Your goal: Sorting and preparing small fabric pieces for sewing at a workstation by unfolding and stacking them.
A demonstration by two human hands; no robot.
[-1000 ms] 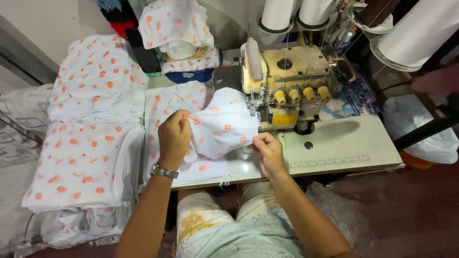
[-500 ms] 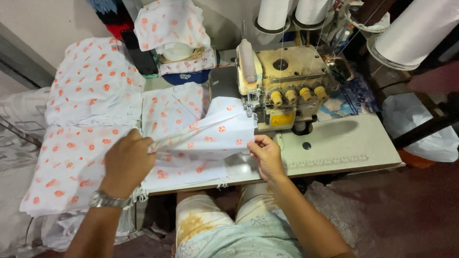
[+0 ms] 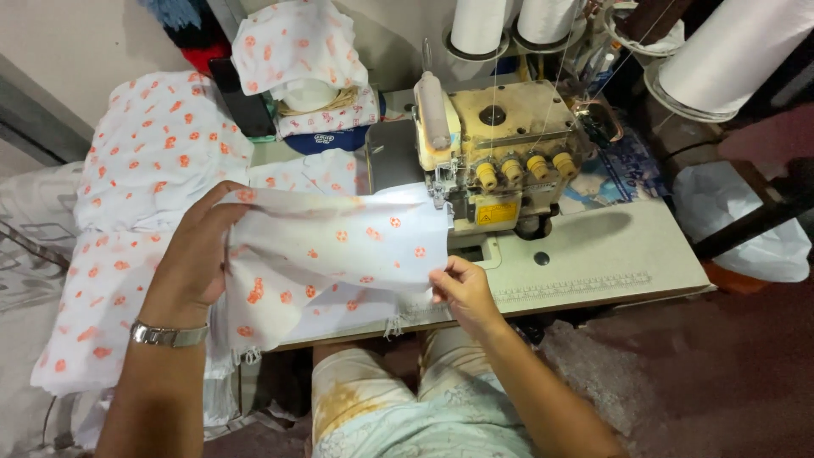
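Stretching the dotted cloth (image 3: 339,242) flat toward the sewing machine (image 3: 500,157), left hand (image 3: 199,254) and right hand (image 3: 462,288) are keeping fingers clamped on its opposite edges.

A pale sewing table (image 3: 610,254) stands on a dark reddish floor (image 3: 721,382). A plain light wall (image 3: 59,34) rises behind it on the left. White thread cones (image 3: 729,51) stand at the back right, and bright light falls near the machine (image 3: 509,153).
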